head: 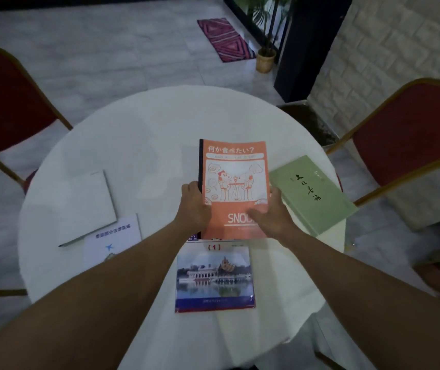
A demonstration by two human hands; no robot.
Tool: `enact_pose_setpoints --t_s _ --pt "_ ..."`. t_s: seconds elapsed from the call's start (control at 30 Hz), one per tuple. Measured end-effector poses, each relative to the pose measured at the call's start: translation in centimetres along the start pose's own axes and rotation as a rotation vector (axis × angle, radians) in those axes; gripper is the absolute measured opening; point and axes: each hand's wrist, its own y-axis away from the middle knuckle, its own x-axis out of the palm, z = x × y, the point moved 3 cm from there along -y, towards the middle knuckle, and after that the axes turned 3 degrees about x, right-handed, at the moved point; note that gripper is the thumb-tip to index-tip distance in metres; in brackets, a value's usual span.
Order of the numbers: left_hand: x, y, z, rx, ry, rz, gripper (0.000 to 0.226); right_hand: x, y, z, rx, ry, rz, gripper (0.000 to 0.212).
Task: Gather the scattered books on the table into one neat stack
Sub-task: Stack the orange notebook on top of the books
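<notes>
Two hands hold an orange book over a round white tabletop.

The left hand (pixel 193 206) has its grip closed on the dark spine edge of the orange book (pixel 235 180), and the right hand (pixel 272 209) lies on the book's lower right corner, thumb on the cover and fingers curled round the edge. The book sits between the two hands, in the middle of the tabletop (pixel 147 134). Its near end covers the top of a book with a palace picture (pixel 215 279), which lies closer to the person. A green book (pixel 312 193) lies just beside the right hand, touching the orange book's right edge. On the left, well apart from the hands, lie a plain white book (pixel 85 206) and a white book with blue writing (pixel 112 241), partly under the left arm.
</notes>
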Motion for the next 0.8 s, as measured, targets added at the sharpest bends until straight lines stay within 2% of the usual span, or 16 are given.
enact_pose_setpoints --t_s 0.1,0.27,0.4,0.5,0.63,0.73,0.8 --pt "-0.5 2.5 2.2 -0.010 -0.085 0.017 0.041 2.3 1.9 -1.6 0.037 0.059 0.057 0.060" --pt "0.3 6.2 6.9 -0.095 -0.185 0.167 0.046 5.6 5.4 -4.3 0.034 0.166 0.060 0.036" --pt "1.4 8.3 9.8 -0.120 -0.306 0.263 0.044 7.5 7.9 -6.5 0.095 0.253 0.082 0.053" --pt "2.2 9.4 10.9 -0.117 -0.394 0.319 0.055 8.0 9.1 -7.6 0.152 0.329 0.039 0.063" --pt "2.9 10.0 11.3 -0.127 -0.386 0.307 0.061 8.6 9.5 -8.2 0.181 0.356 0.020 0.069" --pt "2.8 9.9 11.5 -0.140 -0.365 0.299 0.064 8.9 9.6 -8.1 0.203 0.544 0.011 0.072" --pt "2.8 9.8 11.6 -0.144 -0.360 0.310 0.062 9.0 9.4 -8.1 0.207 0.543 0.027 0.074"
